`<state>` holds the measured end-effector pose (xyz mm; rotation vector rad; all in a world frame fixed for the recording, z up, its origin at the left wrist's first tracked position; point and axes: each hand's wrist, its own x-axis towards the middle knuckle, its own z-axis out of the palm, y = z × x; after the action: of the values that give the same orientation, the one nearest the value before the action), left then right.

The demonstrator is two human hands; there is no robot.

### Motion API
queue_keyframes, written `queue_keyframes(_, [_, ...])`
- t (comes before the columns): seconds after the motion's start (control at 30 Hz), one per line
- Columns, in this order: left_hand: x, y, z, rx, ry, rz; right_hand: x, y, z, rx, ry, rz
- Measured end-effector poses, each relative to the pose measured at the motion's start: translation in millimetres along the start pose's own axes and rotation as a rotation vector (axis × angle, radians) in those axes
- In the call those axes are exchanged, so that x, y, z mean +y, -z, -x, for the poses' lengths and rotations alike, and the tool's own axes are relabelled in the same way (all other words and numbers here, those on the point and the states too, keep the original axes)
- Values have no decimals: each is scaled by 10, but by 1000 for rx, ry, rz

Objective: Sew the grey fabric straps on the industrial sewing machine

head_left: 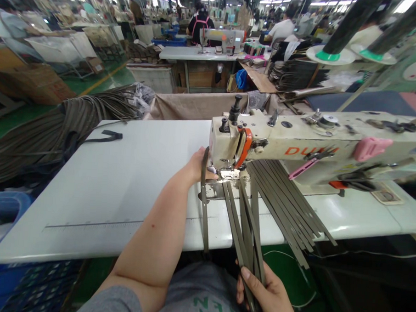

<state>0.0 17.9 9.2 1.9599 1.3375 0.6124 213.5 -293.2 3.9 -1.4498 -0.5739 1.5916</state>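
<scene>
Pinching several olive strips point(248, 254), the right hand point(266, 292) faces the sewing machine point(278, 133); the left hand's point(195, 167) grip is indiscernible. Other strips point(285, 205) lie fanned beneath the machine arm; how many are already stitched is unclear.

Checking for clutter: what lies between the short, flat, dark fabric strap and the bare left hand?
Only bare white tabletop lies between the dark strap and the left hand, as the head view shows.

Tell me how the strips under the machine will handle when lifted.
The strips are thin and narrow, so probably light and bendable. They overhang the table almost straight, suggesting some stiffness. Fanned loosely, they may slide apart.
</scene>
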Motion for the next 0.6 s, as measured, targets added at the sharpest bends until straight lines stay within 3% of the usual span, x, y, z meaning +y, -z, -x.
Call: queue_keyframes(0.6, [-104,-90,-70,105,15,114,-9,13,-48,-30,-5,129])
